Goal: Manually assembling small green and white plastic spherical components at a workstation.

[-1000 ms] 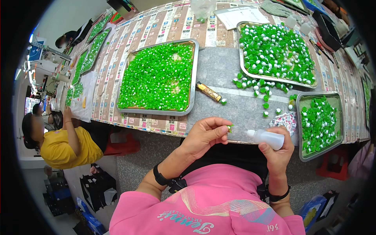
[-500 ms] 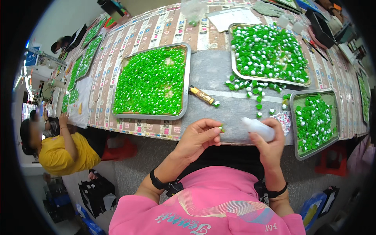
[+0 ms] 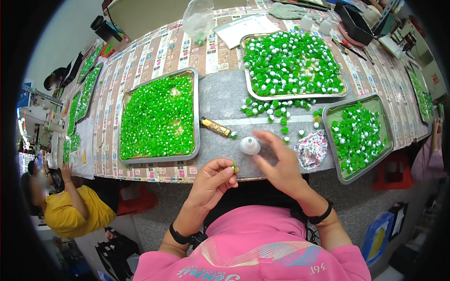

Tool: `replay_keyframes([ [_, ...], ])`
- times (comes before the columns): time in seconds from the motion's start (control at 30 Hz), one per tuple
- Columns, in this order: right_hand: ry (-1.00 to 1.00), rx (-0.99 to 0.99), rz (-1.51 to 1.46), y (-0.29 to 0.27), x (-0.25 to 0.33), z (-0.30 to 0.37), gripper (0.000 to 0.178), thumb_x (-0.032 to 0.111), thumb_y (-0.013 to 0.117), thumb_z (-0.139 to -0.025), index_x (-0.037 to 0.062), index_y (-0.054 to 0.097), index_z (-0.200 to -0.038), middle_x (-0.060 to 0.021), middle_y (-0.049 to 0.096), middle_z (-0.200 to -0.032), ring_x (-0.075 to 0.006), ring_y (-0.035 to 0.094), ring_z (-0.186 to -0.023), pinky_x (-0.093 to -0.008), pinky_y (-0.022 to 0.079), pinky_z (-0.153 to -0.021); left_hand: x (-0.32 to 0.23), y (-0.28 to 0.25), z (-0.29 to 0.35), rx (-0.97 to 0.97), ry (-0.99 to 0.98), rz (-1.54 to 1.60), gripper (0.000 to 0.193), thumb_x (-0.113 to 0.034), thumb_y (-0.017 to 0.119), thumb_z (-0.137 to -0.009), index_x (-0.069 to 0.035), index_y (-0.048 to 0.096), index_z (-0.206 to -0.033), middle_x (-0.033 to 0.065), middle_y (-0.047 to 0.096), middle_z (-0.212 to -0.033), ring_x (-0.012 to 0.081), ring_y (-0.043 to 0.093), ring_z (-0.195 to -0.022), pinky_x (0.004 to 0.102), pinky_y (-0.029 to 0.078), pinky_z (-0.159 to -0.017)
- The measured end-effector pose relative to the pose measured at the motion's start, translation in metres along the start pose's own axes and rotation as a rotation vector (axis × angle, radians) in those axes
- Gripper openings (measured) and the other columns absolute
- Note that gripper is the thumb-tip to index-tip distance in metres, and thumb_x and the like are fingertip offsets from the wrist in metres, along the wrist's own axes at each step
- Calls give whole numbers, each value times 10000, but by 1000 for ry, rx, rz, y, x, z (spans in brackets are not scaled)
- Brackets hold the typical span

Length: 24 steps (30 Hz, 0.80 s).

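Worktop crowded. Grey mat walled in by far tray, left tray and right tray, all loaded green and white. Right hand: grip wide beside bottle, contact unclear. Left hand: grip narrow, near front edge. Floral cloth right of right hand. Bottle upright on mat. Gold tube just left of it, loose bits beyond. Green piece pinched in left fingertips.
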State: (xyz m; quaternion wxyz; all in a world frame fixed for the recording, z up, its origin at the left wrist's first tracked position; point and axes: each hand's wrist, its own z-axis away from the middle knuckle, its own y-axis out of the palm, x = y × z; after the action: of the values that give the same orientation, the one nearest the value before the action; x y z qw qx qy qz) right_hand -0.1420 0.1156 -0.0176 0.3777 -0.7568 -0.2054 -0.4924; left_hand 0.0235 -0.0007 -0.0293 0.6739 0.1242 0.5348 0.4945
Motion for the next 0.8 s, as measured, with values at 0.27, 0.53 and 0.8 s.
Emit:
replay_keyframes([
  [0.27, -120, -162, 578, -43, -20, 4, 215, 79, 719, -692, 50, 637, -888, -90, 616, -852, -274, 530, -811, -379, 404, -735, 2, 9, -1, 7, -39, -30, 105, -49, 585, -885, -26, 580, -987, 80, 619, -898, 116, 585, -705, 272, 522, -660],
  [0.53, -21, -70, 184, -38, 10, 13, 191, -39, 713, -674, 25, 645, -840, -70, 600, -835, -180, 606, -800, -253, 484, -648, 3, 16, 3, 19, -57, -70, 115, -44, 588, -883, -11, 581, -993, 78, 621, -890, 128, 600, -718, 281, 534, -675],
  [0.8, 219, 180, -485, -28, 17, 36, 180, -55, 690, -754, -6, 654, -923, -88, 600, -989, -137, 601, -888, -244, 511, -748, 9, 18, 2, 61, -75, -123, 131, -45, 600, -876, 0, 588, -999, 72, 628, -875, 129, 614, -722, 278, 542, -677],
])
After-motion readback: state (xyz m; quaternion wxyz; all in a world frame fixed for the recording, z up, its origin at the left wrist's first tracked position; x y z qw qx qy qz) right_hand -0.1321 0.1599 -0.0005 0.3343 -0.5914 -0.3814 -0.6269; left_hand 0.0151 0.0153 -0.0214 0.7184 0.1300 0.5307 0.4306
